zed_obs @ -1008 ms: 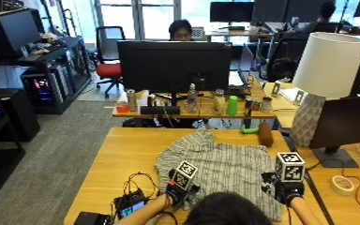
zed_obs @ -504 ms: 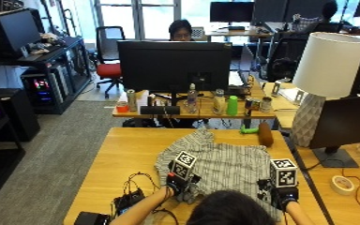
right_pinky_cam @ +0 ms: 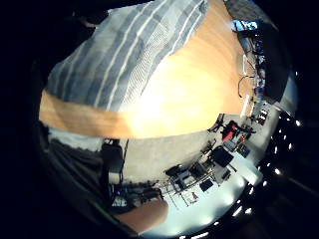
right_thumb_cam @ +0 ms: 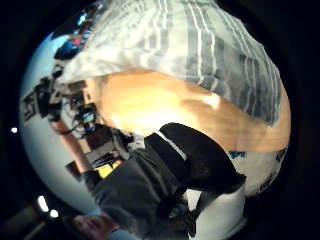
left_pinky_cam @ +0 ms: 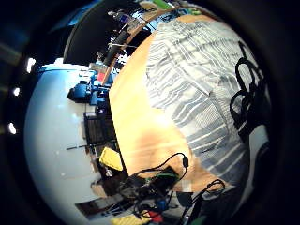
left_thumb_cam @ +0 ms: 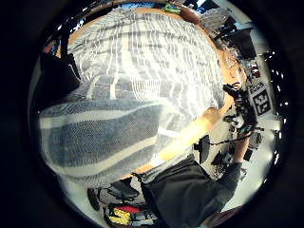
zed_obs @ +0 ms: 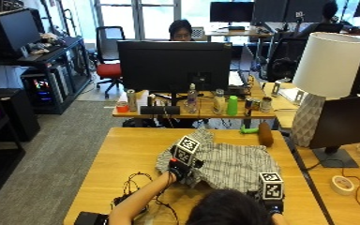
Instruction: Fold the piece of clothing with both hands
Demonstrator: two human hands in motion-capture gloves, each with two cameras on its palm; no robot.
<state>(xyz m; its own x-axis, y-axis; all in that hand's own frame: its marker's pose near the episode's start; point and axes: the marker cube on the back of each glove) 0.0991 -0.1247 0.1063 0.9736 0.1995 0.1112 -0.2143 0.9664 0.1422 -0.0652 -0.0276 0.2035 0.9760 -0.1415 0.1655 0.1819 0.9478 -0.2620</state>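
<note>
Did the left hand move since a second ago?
Yes. The left hand has gone up the wooden table, away from its near edge and toward the monitor, taking the striped shirt edge with it.

The near edge of the shirt (zed_obs: 230, 161) is hidden by the person's head. The fingers of both hands are covered, so what is gripped cannot be told.

Garment (zed_obs: 230, 161) on table (zed_obs: 123, 150) — lamp (zed_obs: 322, 89) right (monitor (zed_obs: 174, 65) behind).
</note>
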